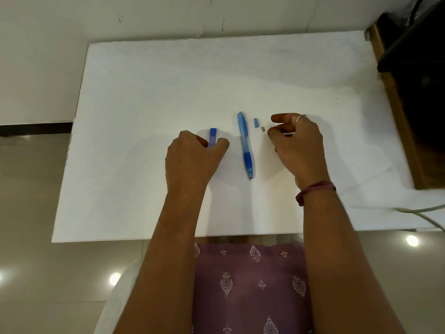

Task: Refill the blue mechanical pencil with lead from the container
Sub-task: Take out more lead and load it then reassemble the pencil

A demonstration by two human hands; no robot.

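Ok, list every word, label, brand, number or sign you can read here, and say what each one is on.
None can be read.
Blue mechanical pencil: no print shows on its barrel at this size.
Lead container, at the fingers of the left hand: any label is too small to make out.
Small blue cap and grey piece near the right hand: no marks visible.
White table: blank.

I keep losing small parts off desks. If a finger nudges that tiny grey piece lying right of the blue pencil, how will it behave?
The tiny grey cylindrical piece looks very light, so a slight nudge would probably send it skidding. Its rounded shape suggests it may roll on the smooth white table. It lies beside the small blue cap, which it might knock.
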